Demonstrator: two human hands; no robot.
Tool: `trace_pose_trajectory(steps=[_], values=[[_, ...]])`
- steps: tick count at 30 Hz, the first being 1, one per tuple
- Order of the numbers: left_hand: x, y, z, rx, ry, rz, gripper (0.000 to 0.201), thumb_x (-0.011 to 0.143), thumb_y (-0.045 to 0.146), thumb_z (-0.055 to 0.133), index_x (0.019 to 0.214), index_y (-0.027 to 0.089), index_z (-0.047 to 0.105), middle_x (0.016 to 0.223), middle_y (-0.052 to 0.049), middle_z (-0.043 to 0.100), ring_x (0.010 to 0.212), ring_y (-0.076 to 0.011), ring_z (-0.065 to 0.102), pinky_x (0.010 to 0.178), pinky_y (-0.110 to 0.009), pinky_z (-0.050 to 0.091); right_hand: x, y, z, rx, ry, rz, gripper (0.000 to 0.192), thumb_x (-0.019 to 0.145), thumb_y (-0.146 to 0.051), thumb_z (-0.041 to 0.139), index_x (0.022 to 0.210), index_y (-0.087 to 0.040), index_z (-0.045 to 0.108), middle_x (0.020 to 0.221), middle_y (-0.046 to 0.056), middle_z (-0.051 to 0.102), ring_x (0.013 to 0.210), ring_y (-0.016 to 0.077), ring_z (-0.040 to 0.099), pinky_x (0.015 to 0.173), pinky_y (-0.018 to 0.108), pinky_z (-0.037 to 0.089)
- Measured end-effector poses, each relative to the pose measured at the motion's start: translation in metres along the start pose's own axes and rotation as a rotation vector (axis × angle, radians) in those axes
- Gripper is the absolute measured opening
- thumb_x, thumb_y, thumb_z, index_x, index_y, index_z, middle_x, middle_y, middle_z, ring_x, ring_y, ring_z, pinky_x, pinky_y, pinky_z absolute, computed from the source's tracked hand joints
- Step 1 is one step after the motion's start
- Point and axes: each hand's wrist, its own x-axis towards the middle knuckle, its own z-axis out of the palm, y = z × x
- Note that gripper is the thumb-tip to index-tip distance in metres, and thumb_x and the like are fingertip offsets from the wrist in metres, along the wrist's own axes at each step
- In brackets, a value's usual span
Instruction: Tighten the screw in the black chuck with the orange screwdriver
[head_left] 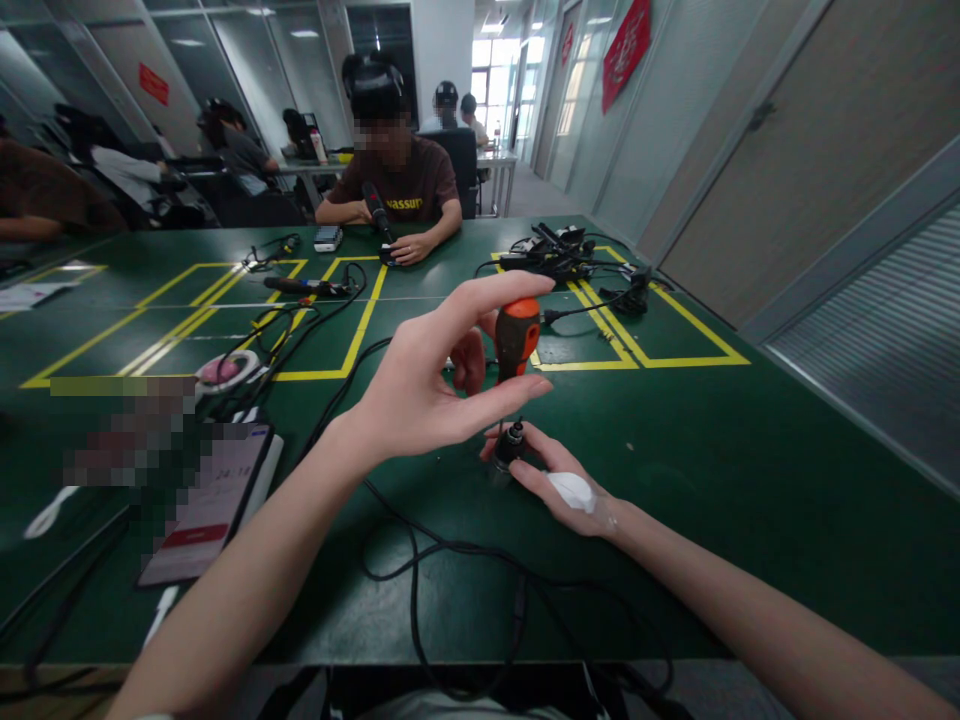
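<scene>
Right hand (559,480) rests on the green counter (712,480), fingers pinching a small black plug (510,445) on the end of a black cable (420,545), white patch on the back of the hand. Left hand (427,385) is above it, fingers curled loosely around an upright screwdriver (517,338) with orange-black handle, tip down on the plug. Left of that a phone (214,500); across the counter a person (394,170) holds a black tool.
</scene>
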Motion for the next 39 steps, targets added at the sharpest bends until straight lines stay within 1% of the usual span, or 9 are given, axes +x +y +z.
trace_pose_trajectory(steps=[5,8,13,16,20,24,30,33,39], values=[[-0.0011,0.0043,-0.0014,-0.030,-0.044,-0.020,0.049,0.099,0.027,0.062,0.148,0.031,0.054,0.121,-0.003,0.072,0.077,-0.0112,0.071,0.058,-0.024,0.060,-0.0007,0.0022,0.0007,-0.004,-0.001,-0.002,0.040,0.107,-0.050,0.054,0.131,-0.019,0.061,0.117,0.013,0.077,0.106,0.0273,0.074,0.098,0.044,0.058],[-0.0018,0.0035,0.0003,-0.040,-0.013,-0.041,0.052,0.098,0.024,0.064,0.149,0.032,0.054,0.119,-0.002,0.073,0.074,-0.0099,0.070,0.055,-0.022,0.058,-0.0006,0.0020,0.0009,-0.011,-0.002,-0.001,0.040,0.107,-0.050,0.054,0.131,-0.019,0.061,0.116,0.013,0.078,0.107,0.0276,0.073,0.099,0.044,0.058],[-0.0021,0.0007,0.0028,-0.057,0.041,-0.014,0.056,0.094,0.024,0.072,0.146,0.034,0.055,0.131,-0.003,0.070,0.073,-0.0074,0.068,0.049,-0.018,0.052,0.0000,0.0014,0.0009,-0.022,0.003,-0.013,0.038,0.108,-0.050,0.052,0.129,-0.020,0.063,0.116,0.013,0.078,0.108,0.0279,0.073,0.102,0.045,0.057],[-0.0022,0.0005,0.0021,-0.032,0.029,-0.014,0.056,0.096,0.024,0.070,0.148,0.035,0.054,0.135,-0.002,0.070,0.073,-0.0067,0.068,0.050,-0.018,0.054,0.0001,0.0024,0.0010,-0.023,0.001,-0.005,0.041,0.108,-0.052,0.051,0.130,-0.019,0.063,0.116,0.013,0.078,0.109,0.0282,0.073,0.102,0.045,0.057],[-0.0015,0.0004,0.0004,0.028,0.018,0.018,0.052,0.097,0.023,0.069,0.147,0.036,0.057,0.145,0.000,0.067,0.078,-0.0084,0.070,0.055,-0.020,0.058,-0.0003,0.0035,0.0010,-0.016,-0.005,-0.017,0.046,0.109,-0.055,0.048,0.134,-0.019,0.062,0.116,0.013,0.078,0.109,0.0290,0.074,0.102,0.047,0.057],[-0.0002,0.0001,-0.0001,0.033,0.017,0.047,0.055,0.095,0.019,0.070,0.145,0.036,0.059,0.144,0.002,0.068,0.070,-0.0051,0.066,0.054,-0.019,0.057,-0.0006,0.0041,0.0003,-0.011,-0.012,-0.024,0.049,0.109,-0.058,0.046,0.136,-0.019,0.062,0.117,0.014,0.078,0.109,0.0294,0.073,0.101,0.046,0.057],[-0.0002,-0.0005,-0.0006,0.038,0.012,0.020,0.055,0.094,0.019,0.071,0.146,0.035,0.059,0.141,0.001,0.070,0.066,-0.0038,0.063,0.053,-0.019,0.058,-0.0011,0.0041,-0.0003,0.012,-0.014,-0.028,0.054,0.109,-0.062,0.044,0.136,-0.019,0.061,0.117,0.014,0.078,0.109,0.0289,0.074,0.100,0.045,0.057],[0.0001,-0.0007,-0.0009,0.028,0.009,0.039,0.056,0.094,0.017,0.071,0.146,0.034,0.059,0.137,0.002,0.071,0.064,-0.0028,0.061,0.053,-0.018,0.056,-0.0011,0.0042,-0.0003,0.015,-0.014,-0.022,0.052,0.109,-0.060,0.045,0.136,-0.019,0.061,0.117,0.014,0.077,0.109,0.0288,0.074,0.100,0.045,0.058],[-0.0001,0.0001,-0.0007,0.043,0.004,0.035,0.059,0.095,0.017,0.069,0.148,0.037,0.057,0.142,0.005,0.069,0.065,-0.0024,0.063,0.053,-0.017,0.056,-0.0009,0.0063,0.0004,-0.009,-0.010,-0.023,0.048,0.108,-0.056,0.049,0.136,-0.019,0.061,0.117,0.013,0.078,0.109,0.0290,0.073,0.101,0.046,0.057]])
